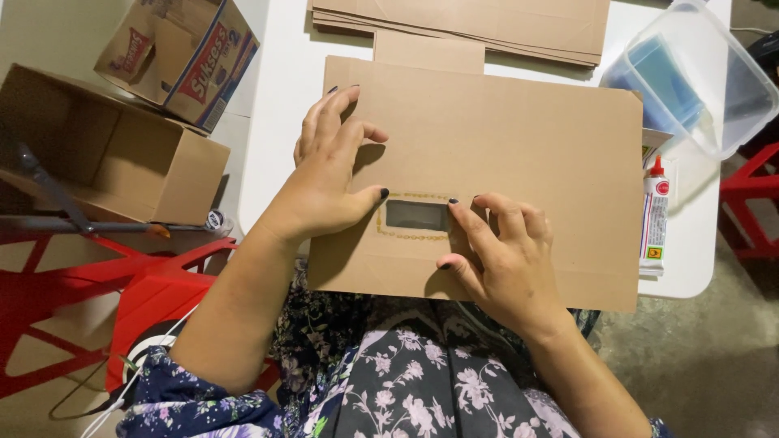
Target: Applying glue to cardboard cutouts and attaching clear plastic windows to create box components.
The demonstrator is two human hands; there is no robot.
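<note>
A flat brown cardboard sheet (519, 138) lies on the white table (280, 89) in front of me. A small rectangular window (416, 216) is cut in it, ringed by a line of yellowish glue and covered by a clear film. My left hand (333, 166) rests flat on the sheet just left of the window, thumb at its upper left corner. My right hand (499, 251) presses fingertips on the window's right edge. Neither hand grips anything.
A glue bottle with a red cap (654, 215) lies at the sheet's right edge. A clear plastic tub (698, 77) holding blue sheets sits at the back right. More cardboard sheets (462, 24) are stacked behind. Open cardboard boxes (105, 150) and red stools (154, 292) stand on the left.
</note>
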